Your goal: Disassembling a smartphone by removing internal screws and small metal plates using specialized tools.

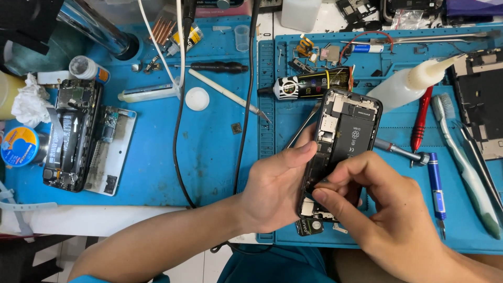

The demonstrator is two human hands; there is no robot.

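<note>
Holding opened phone (pixel 343 141) w/ left hand (pixel 275 191), fingers wrapped on its left edge, firm grip. Right hand (pixel 377 209) pinched shut at phone's near-middle innards; can't tell what's betw. fingertips. Phone long axis runs near-to-far, tilted slightly right, over blue mat (pixel 293 230) on desk. Both hands touching it; right hand sits nearer the near end. Blue screwdriver (pixel 435 186) just right.

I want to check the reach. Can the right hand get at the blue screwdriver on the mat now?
Probably yes. The blue screwdriver lies bare on the mat just beside the right hand, with nothing between them. But that hand is busy pinching inside the opened phone, which the left hand holds.
</note>
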